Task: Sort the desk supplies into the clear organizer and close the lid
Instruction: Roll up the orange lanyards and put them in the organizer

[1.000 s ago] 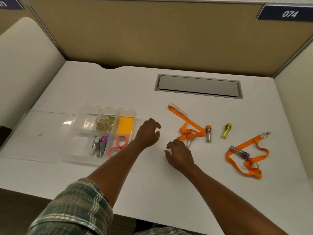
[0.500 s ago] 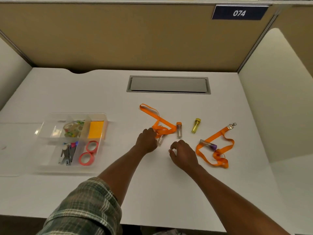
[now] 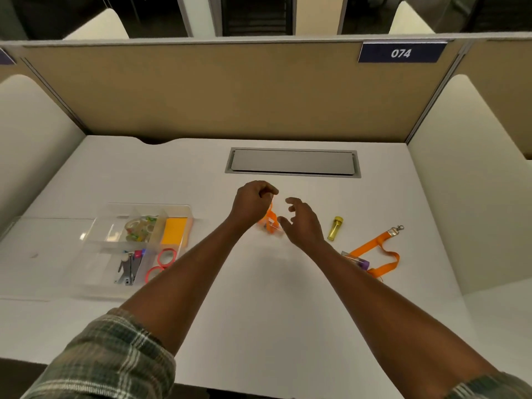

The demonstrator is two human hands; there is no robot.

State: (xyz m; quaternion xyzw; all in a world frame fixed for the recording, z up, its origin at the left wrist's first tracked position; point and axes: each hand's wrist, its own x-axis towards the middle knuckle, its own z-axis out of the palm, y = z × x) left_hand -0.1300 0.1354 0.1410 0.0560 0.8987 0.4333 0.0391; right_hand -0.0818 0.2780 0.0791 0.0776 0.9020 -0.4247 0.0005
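Pinching orange lanyard (image 3: 271,221): left hand (image 3: 252,204) | lanyard blurred, half-hidden | right hand (image 3: 303,226) loose

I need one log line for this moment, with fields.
left hand: grips one orange lanyard | right hand: open beside it | organizer: lid open | yellow vial, second lanyard: on desk

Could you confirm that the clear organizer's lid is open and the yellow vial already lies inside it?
Not quite: the head view shows the yellow vial lying on the desk, well right of the clear organizer, not inside it. The lid is indeed open.
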